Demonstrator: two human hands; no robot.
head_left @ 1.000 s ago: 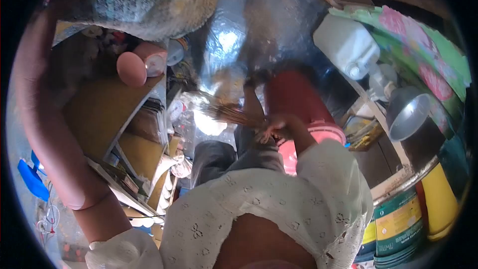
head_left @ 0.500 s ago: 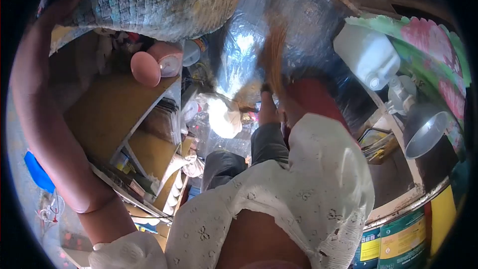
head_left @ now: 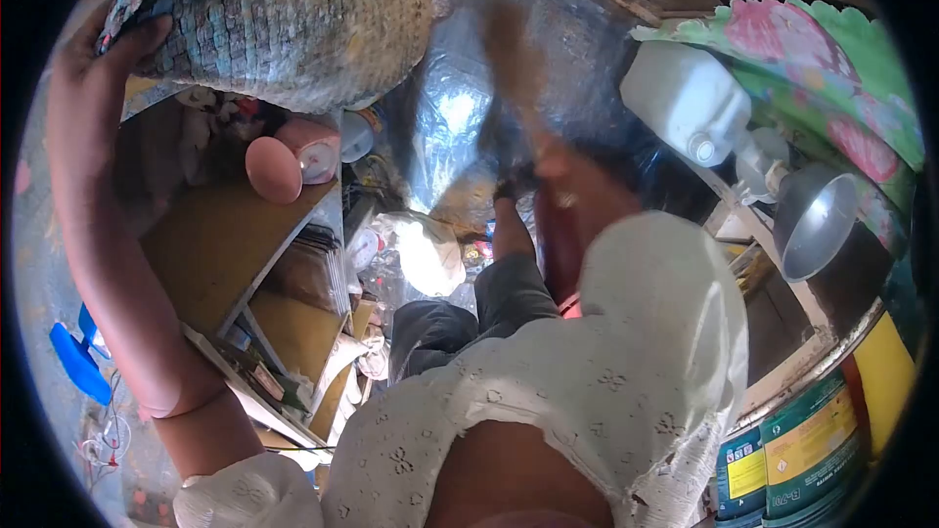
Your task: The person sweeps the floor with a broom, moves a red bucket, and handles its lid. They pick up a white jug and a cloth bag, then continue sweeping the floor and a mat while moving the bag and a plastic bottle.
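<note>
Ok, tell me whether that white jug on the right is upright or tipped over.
Tipped over. The white jug lies on its side beside the metal bowl, its round mouth facing the camera.

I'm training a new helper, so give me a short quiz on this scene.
1. True or false: the left hand touches the woven sack.
2. What does the right hand grip? A) broom B) cup C) can
3. What colour is the jug on the right?

Key: 1 true; 2 A, though it is blurred; 3 white.
</note>
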